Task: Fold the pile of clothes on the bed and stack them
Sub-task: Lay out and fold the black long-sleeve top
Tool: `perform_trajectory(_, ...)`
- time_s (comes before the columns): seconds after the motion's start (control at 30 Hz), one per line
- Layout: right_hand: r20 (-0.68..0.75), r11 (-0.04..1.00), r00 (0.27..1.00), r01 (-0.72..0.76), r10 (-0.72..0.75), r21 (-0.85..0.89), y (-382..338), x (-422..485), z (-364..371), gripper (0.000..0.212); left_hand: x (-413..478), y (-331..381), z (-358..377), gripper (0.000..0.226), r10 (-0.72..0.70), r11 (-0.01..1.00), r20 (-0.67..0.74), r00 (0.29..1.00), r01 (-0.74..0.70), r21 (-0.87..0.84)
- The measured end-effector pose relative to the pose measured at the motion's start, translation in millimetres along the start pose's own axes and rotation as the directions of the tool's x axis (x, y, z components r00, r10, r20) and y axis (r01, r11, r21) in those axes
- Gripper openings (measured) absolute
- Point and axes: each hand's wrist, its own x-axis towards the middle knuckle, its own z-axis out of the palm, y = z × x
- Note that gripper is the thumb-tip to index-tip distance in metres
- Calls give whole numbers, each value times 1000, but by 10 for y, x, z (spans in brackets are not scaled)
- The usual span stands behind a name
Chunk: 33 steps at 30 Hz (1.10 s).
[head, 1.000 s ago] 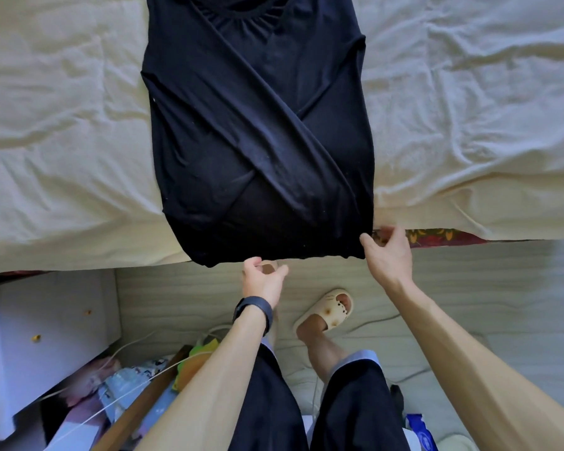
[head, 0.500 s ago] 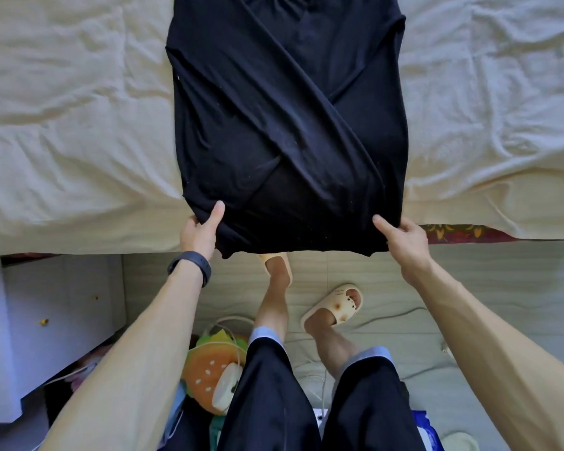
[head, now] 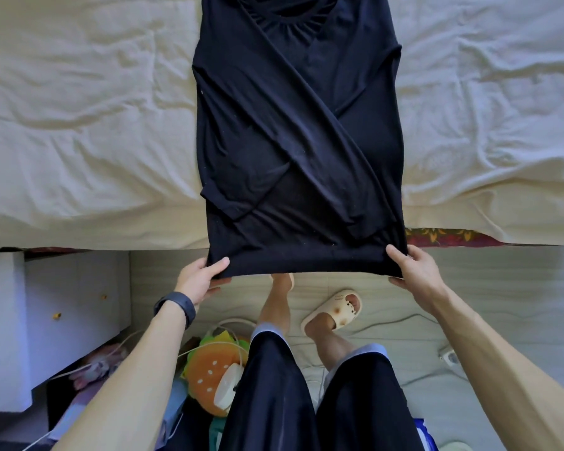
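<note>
Hem pinched at both corners

The left hand [head: 200, 280] pinches the near-left corner of the black shirt [head: 300, 148], thumb on top, fingers underneath. The shirt lies flat on the bed [head: 79, 131], sleeves crossed, hem hanging over the edge. The right hand [head: 415, 271] pinches the near-right corner likewise

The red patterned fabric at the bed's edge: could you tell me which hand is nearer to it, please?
Right. The right hand grips the black shirt at its hem corner beside the red patterned fabric; the left hand grips the opposite corner, farther off.
</note>
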Motion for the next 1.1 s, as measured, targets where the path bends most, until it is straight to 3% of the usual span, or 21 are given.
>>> perform_trajectory(0.13, -80, 986, 997, 8, 6, 168, -182, -311, -21, 12, -343, 205, -43, 15, 40, 982, -82, 996, -55, -180)
perform_trajectory(0.3, -158, 911, 983, 148, -93, 384, -774, -576, -31, 19, -676, 885, -53, 36, 182, 921, -177, 967, -231, -315)
perform_trajectory(0.43, -110, 883, 979, 200, -169, 424, -1523, -430, 3, 15, -608, 1656, -104, 20, 311, 909, -117, 943, -331, -253)
perform_trajectory(0.5, -55, 887, 977, 211, -207, 412, -1894, -206, 39, 25, -441, 2028, -114, 32, 386, 910, -45, 922, -388, -145)
perform_trajectory(0.57, -27, 896, 955, 287, -295, 340, -2239, 66, 71, 45, -194, 2405, -101, 44, 454, 891, 5, 891, -454, 10)
perform_trajectory(0.67, -32, 893, 893, 447, -449, -48, -2700, 547, 150, 65, 273, 3021, -69, 23, 563, 818, -53, 824, -548, 174)
perform_trajectory(0.73, -52, 856, 870, 471, -491, -213, -2994, 876, 250, 54, 619, 3449, -38, 4, 594, 795, -109, 797, -560, 234)
perform_trajectory(0.87, -148, 804, 815, 493, -561, -331, -3484, 1520, 430, 18, 1303, 4130, 24, 22, 647, 746, -186, 740, -563, 354)
perform_trajectory(0.93, -174, 848, 834, 492, -524, -196, -3696, 1799, 491, 11, 1592, 4370, 94, 22, 664, 731, -210, 717, -566, 381)
perform_trajectory(1.0, -181, 899, 889, 435, -421, 44, -3905, 1987, 537, 10, 1822, 4548, 164, 23, 657, 738, -210, 724, -562, 373)
perform_trajectory(1.1, -125, 908, 947, 321, -297, 271, -4175, 2135, 557, 20, 2040, 4695, 244, 24, 642, 752, -225, 733, -543, 375)
